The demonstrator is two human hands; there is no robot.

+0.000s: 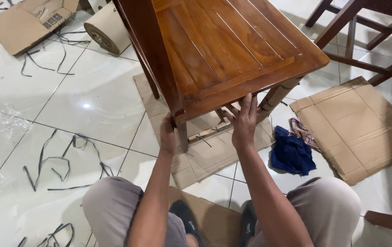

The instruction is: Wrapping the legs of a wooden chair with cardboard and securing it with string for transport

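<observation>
A brown wooden chair [232, 45] with a slatted seat stands in front of me on flattened cardboard [205, 158]. My left hand [168, 135] grips the near left corner of the seat, where the leg meets it. My right hand [245, 121] presses flat against the seat's front edge from below, fingers pointing up. One chair leg at the right [278, 93] is wrapped in brown cardboard. My knees in grey trousers frame the bottom of the view.
A blue cloth [291, 154] and a patterned rag [302, 131] lie on the white tiled floor to the right, beside a cardboard sheet [360, 128]. Cut black straps [59, 160] litter the left floor. A cardboard roll [107, 29], a flattened box [26, 20] and another chair [365, 41] stand farther back.
</observation>
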